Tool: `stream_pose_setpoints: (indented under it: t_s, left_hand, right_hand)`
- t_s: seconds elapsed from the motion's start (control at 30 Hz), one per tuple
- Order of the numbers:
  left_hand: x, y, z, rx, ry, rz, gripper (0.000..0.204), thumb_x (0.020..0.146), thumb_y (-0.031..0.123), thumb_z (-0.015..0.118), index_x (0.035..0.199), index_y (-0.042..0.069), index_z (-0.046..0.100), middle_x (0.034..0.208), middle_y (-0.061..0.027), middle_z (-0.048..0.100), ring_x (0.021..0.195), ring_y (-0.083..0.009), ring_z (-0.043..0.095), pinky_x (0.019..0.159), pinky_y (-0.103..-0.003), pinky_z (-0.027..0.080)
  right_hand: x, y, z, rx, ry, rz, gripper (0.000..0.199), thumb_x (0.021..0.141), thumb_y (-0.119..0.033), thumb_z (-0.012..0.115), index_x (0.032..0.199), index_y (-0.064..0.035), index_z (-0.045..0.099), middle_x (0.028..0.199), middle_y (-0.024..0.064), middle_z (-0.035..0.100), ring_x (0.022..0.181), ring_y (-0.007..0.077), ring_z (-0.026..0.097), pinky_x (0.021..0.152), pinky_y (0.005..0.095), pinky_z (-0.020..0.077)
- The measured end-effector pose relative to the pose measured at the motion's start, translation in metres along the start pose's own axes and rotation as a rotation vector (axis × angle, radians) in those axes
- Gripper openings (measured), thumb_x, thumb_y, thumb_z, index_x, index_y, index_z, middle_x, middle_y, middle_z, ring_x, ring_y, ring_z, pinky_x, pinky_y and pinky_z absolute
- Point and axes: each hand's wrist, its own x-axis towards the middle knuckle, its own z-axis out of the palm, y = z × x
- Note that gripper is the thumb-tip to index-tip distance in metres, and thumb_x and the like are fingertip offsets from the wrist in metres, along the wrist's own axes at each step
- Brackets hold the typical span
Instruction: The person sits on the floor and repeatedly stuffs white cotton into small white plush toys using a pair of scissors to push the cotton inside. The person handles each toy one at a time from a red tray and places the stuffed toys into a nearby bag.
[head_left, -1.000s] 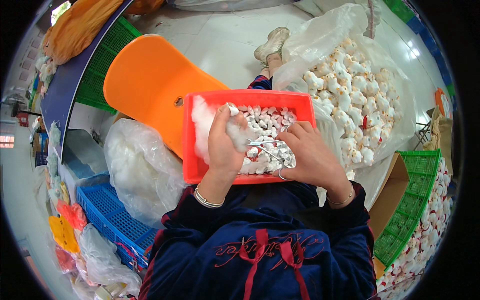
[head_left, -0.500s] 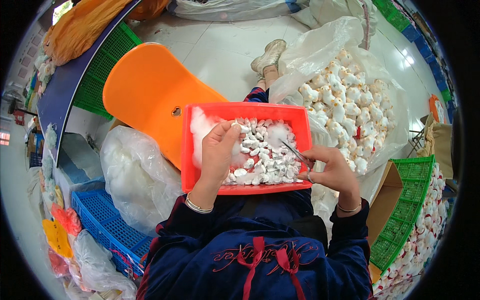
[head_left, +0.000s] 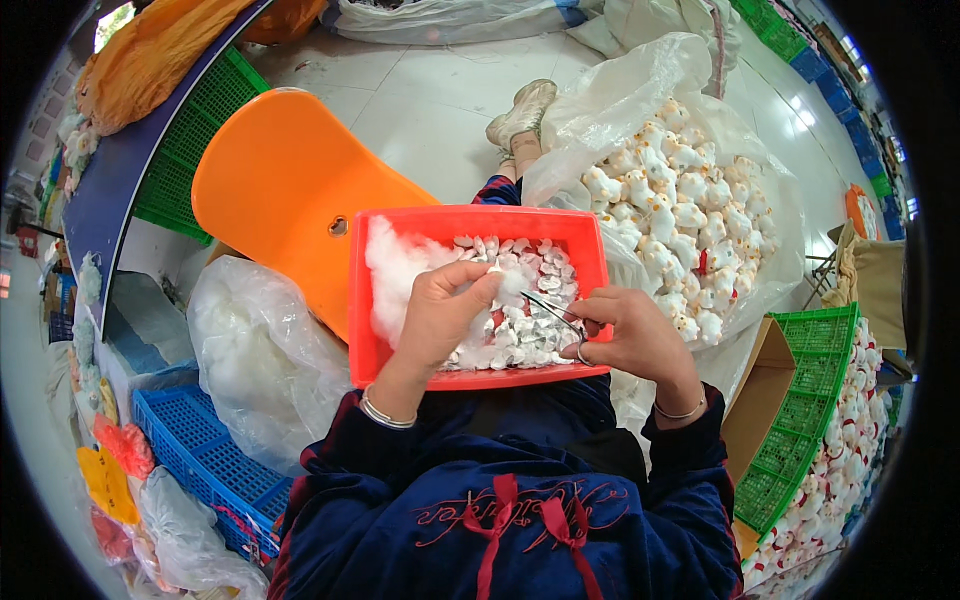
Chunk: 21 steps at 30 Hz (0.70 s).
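Observation:
A red plastic tray [head_left: 480, 381] rests on my lap. White stuffing fluff [head_left: 392, 272] fills its left side, and many small white fabric pieces [head_left: 525, 338] lie over the middle and right. Above them my left hand [head_left: 436, 312] is closed in a pinch on a small white piece [head_left: 492, 271], mostly hidden by the fingertips. My right hand [head_left: 640, 335] has its fingers around the loops of slim metal scissor-handled forceps [head_left: 550, 306]. Their tips point left at a tuft of fluff [head_left: 516, 279] beside the left fingertips.
An orange chair [head_left: 290, 190] stands ahead on the left. A clear bag of fluff [head_left: 250, 350] and a blue crate [head_left: 205, 430] are at my left. A large plastic bag of white stuffed toys [head_left: 680, 215] lies at the right, near a green crate [head_left: 800, 400] and cardboard box [head_left: 762, 385].
The forceps and right hand have moved left with the tuft, toward my left fingertips. My left hand has come slightly right and lower over the tray, still pinching.

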Motion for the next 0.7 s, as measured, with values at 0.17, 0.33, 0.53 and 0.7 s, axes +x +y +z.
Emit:
stream_pose_setpoints:
  t_s: [0.17, 0.33, 0.53, 0.7]
  left_hand:
    - [0.008, 0.010, -0.011, 0.166, -0.129, 0.024, 0.018, 0.095, 0.011, 0.073, 0.107, -0.001, 0.076, 0.089, -0.0005, 0.073, 0.080, -0.0035, 0.062, 0.072, -0.021, 0.050]
    - [0.010, 0.004, -0.007, -0.018, -0.082, -0.024, 0.012, 0.096, 0.011, 0.072, 0.101, 0.001, 0.074, 0.088, -0.0007, 0.071, 0.080, -0.0042, 0.062, 0.072, -0.022, 0.051]
    - [0.016, -0.006, -0.005, -0.206, -0.087, -0.018, 0.010, 0.100, 0.012, 0.064, 0.103, 0.003, 0.068, 0.092, -0.0031, 0.072, 0.072, -0.0065, 0.063, 0.067, -0.022, 0.050]
    - [0.022, -0.003, -0.001, -0.369, 0.086, 0.019, 0.017, 0.107, 0.020, 0.055, 0.106, 0.005, 0.064, 0.088, -0.0009, 0.067, 0.065, -0.0035, 0.052, 0.058, -0.021, 0.043]
  right_hand:
    - [-0.005, 0.003, -0.007, -0.063, -0.033, -0.035, 0.035, 0.076, -0.021, 0.083, 0.105, -0.0029, 0.073, 0.079, 0.0153, 0.064, 0.075, 0.0339, 0.064, 0.066, 0.0440, 0.0491]
    - [0.003, -0.011, -0.007, 0.020, -0.036, 0.027, 0.035, 0.076, -0.022, 0.084, 0.104, -0.0030, 0.074, 0.079, 0.0153, 0.065, 0.075, 0.0342, 0.065, 0.067, 0.0445, 0.0500]
    - [0.007, -0.003, 0.009, -0.028, 0.072, 0.025, 0.039, 0.077, -0.022, 0.085, 0.109, -0.0036, 0.072, 0.088, 0.0127, 0.067, 0.087, 0.0324, 0.064, 0.077, 0.0431, 0.0509]
    - [0.005, -0.006, 0.007, -0.229, 0.128, 0.061, 0.056, 0.072, -0.022, 0.086, 0.120, -0.0014, 0.067, 0.110, 0.0155, 0.064, 0.112, 0.0356, 0.056, 0.096, 0.0435, 0.0471]
